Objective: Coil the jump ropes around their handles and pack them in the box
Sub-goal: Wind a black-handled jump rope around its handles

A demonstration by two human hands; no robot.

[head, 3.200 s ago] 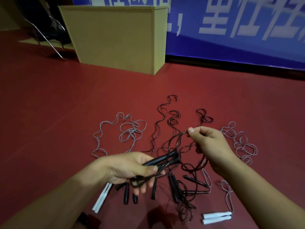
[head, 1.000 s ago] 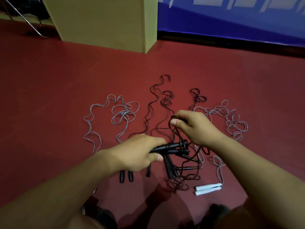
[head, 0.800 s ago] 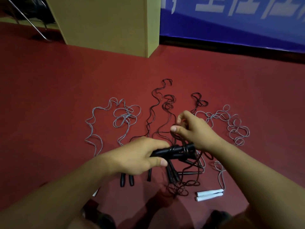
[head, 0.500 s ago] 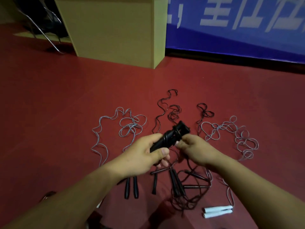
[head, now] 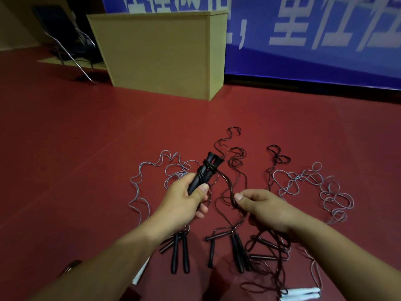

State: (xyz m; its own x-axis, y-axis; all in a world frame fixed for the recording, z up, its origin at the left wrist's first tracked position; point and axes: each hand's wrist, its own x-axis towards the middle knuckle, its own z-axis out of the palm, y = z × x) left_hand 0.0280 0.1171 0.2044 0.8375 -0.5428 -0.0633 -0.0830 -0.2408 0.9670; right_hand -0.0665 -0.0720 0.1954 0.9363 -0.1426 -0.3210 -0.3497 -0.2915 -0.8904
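The left hand [head: 184, 202] grips paired black handles [head: 204, 173], a few turns wound near their tops; the right hand [head: 263, 210] pinches the trailing black rope [head: 226, 184] — best kept taut, turns laid snug. The box [head: 160, 55] stands well beyond — bare floor [head: 65, 148] between

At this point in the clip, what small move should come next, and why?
Probably another wrap: the right hand should carry the loose black cord around the paired black handles in the left hand. Only a few turns sit near the handles' top, and much cord trails on the red floor.
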